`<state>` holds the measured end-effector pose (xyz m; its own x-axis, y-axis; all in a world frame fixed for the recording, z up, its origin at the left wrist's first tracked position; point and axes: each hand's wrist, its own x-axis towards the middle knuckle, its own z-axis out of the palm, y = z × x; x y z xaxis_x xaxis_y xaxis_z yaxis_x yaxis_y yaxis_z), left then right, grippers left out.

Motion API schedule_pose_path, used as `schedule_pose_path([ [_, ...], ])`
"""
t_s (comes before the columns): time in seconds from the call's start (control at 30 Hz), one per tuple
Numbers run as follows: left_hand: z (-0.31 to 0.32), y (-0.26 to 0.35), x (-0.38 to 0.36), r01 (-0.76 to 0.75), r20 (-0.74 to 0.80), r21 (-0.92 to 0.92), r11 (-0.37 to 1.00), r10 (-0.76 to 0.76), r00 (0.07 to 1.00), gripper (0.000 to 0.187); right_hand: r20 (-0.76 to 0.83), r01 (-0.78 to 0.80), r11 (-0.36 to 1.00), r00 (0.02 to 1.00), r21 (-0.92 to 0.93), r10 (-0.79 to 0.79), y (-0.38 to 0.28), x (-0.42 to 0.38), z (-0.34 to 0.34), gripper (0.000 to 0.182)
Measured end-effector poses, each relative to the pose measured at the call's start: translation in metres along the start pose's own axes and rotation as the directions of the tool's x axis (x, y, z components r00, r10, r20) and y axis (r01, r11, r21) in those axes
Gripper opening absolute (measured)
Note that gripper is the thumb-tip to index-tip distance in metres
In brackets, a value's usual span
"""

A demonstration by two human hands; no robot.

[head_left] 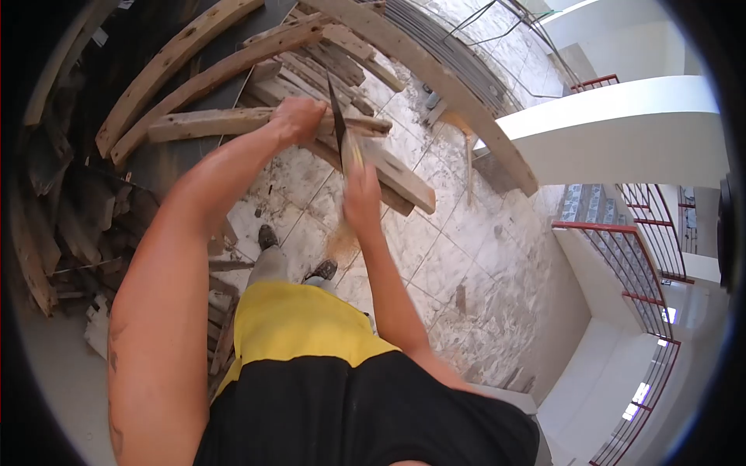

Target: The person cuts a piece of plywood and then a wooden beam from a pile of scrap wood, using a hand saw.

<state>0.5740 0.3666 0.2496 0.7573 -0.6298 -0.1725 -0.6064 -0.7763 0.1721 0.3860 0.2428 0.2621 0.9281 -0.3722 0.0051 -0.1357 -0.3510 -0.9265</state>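
My left hand (298,120) presses down on a rough wooden plank (210,123) that lies across a pile of boards. In my right hand (360,190) I grip the yellow handle of a handsaw. Its dark blade (336,109) rises up and away from the hand, right beside my left hand, with its edge against the plank. Sawdust lies on the tiled floor (451,233) below the cut, near my shoes (267,236).
Several weathered planks and a long curved board (435,74) are stacked ahead. More scrap wood (47,233) is heaped at the left. At the right a red railing (637,256) guards a stairwell drop beside a white beam (622,124).
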Motion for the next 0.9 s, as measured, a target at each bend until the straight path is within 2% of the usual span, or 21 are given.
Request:
schedule_pose_path([
  [0.03,-0.003,-0.001,0.001,-0.010,0.028,0.008,1.000,0.009,1.000,0.043,-0.065,0.101,0.994,0.993,0.036,-0.099,0.009,-0.042,-0.016,0.034],
  [0.07,-0.002,-0.003,0.001,-0.015,0.066,0.012,1.000,0.014,0.998,0.044,-0.011,-0.080,0.996,0.997,0.044,0.080,0.002,-0.080,-0.039,0.035],
  [0.13,-0.002,-0.007,0.001,0.017,0.114,0.010,1.000,-0.018,0.993,0.045,0.047,-0.273,0.961,0.962,0.054,0.270,-0.002,-0.087,-0.045,0.036],
  [0.2,0.004,-0.004,-0.001,-0.028,0.034,-0.022,0.999,0.029,0.999,0.049,0.040,-0.040,0.995,0.998,-0.090,0.043,0.016,-0.024,-0.014,0.037],
  [0.23,0.007,-0.004,0.001,-0.020,0.018,0.004,1.000,0.020,1.000,0.051,-0.097,0.123,0.989,0.987,-0.087,-0.131,0.041,0.024,0.022,0.038],
  [0.27,0.006,0.002,0.001,-0.029,0.025,-0.002,1.000,0.029,0.999,0.051,-0.054,0.012,0.997,0.998,-0.074,-0.016,0.022,0.058,0.036,0.039],
  [0.33,-0.004,0.000,0.000,0.017,0.096,0.001,1.000,-0.017,0.995,0.054,-0.038,-0.031,0.999,0.999,-0.016,0.031,0.004,0.053,0.036,0.038],
  [0.37,-0.005,0.000,-0.001,0.006,0.080,0.014,1.000,-0.007,0.997,0.051,-0.025,-0.056,0.998,0.998,0.031,0.057,0.000,0.055,0.031,0.038],
  [0.43,-0.010,0.005,0.001,0.001,0.113,0.018,1.000,-0.003,0.994,0.045,-0.013,-0.102,0.994,0.995,-0.026,0.101,0.003,-0.018,-0.004,0.036],
  [0.47,-0.014,0.003,0.002,0.006,0.150,0.035,0.999,-0.011,0.989,0.040,-0.045,-0.039,0.999,0.998,0.022,0.040,0.003,-0.057,-0.020,0.036],
  [0.5,-0.013,0.002,0.003,0.017,0.160,0.041,0.999,-0.023,0.987,0.043,0.005,-0.204,0.977,0.979,0.056,0.204,-0.006,-0.095,-0.043,0.037],
  [0.57,-0.024,0.003,-0.002,0.039,0.135,0.054,0.998,-0.046,0.990,0.044,0.077,-0.364,0.927,0.930,0.090,0.358,-0.003,-0.096,-0.045,0.038],
  [0.6,-0.023,0.009,-0.008,0.018,0.130,0.063,0.998,-0.026,0.991,0.046,-0.020,-0.030,0.991,0.999,-0.129,0.028,0.017,-0.068,-0.027,0.038],
  [0.67,-0.018,0.006,-0.004,0.006,0.103,0.025,1.000,-0.008,0.995,0.048,0.001,0.020,0.997,1.000,-0.069,-0.020,0.012,0.009,0.010,0.038],
  [0.7,-0.017,0.007,-0.005,-0.011,0.075,0.017,1.000,0.010,0.997,0.047,-0.049,-0.032,0.997,0.998,-0.064,0.029,0.010,0.049,0.033,0.038],
  [0.8,-0.004,0.000,0.001,-0.023,0.024,0.021,1.000,0.022,0.999,0.048,0.011,-0.093,0.995,0.996,-0.030,0.094,0.003,0.049,0.026,0.041],
  [0.87,-0.003,-0.002,-0.001,-0.076,0.047,0.065,0.995,0.073,0.996,0.047,-0.004,-0.027,0.999,1.000,-0.021,0.026,0.014,-0.022,0.000,0.047],
  [0.9,-0.002,-0.004,0.002,-0.052,0.070,0.057,0.997,0.048,0.996,0.046,0.006,-0.002,1.000,1.000,-0.019,0.002,0.007,-0.038,-0.011,0.047],
])
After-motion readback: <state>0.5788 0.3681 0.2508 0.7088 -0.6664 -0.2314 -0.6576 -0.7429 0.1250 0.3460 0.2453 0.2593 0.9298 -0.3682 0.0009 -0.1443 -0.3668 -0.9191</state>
